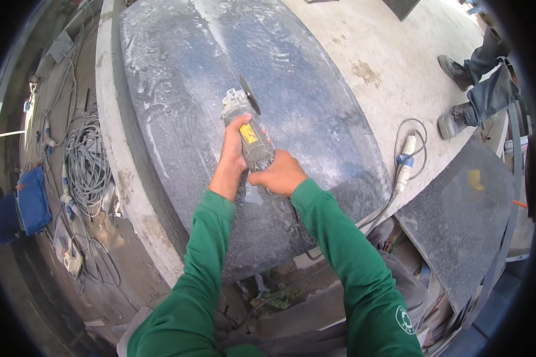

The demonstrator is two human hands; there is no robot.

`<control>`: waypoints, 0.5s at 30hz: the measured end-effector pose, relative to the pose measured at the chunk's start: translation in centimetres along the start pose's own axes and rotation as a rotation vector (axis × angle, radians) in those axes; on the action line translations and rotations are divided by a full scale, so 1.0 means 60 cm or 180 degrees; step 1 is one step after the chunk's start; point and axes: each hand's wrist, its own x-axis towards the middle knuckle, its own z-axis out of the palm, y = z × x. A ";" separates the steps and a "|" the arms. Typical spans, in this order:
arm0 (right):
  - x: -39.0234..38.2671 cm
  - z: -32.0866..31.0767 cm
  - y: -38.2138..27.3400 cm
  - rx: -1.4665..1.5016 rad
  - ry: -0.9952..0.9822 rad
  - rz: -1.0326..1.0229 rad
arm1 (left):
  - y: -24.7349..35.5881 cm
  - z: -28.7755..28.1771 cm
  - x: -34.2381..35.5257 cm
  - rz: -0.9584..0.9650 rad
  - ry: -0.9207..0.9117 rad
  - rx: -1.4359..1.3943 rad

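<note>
Both my hands are wrapped round an angle grinder (254,138) with a yellow label on its grey body. My left hand (234,153) grips the body near the head, thumb along the top. Farther back, my right hand (280,172) holds the rear of the tool. The thin dark cutting disc (249,95) stands on edge at the line of a straight cut (220,50) in the big dark stone slab (315,119). Pale dust lies along the far part of that cut. Whether the disc bites into the stone cannot be made out.
A pale concrete ledge (143,196) borders the slab on the left. Coiled grey cable (88,157) lies on the ground beyond. At right are a taped cable connector (406,162), another dark slab (458,220) and a standing person's boots (454,121).
</note>
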 end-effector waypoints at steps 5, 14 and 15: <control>0.043 -0.006 -0.038 0.0074 -0.0066 0.0248 | 0.044 0.000 0.039 -0.0311 0.0094 -0.0122; 0.002 -0.002 -0.015 0.0087 -0.0146 0.0036 | 0.008 -0.003 0.004 -0.0111 0.0010 -0.0080; 0.007 0.000 -0.012 0.0043 -0.0118 0.0010 | 0.007 0.002 -0.003 -0.0059 -0.0002 -0.0020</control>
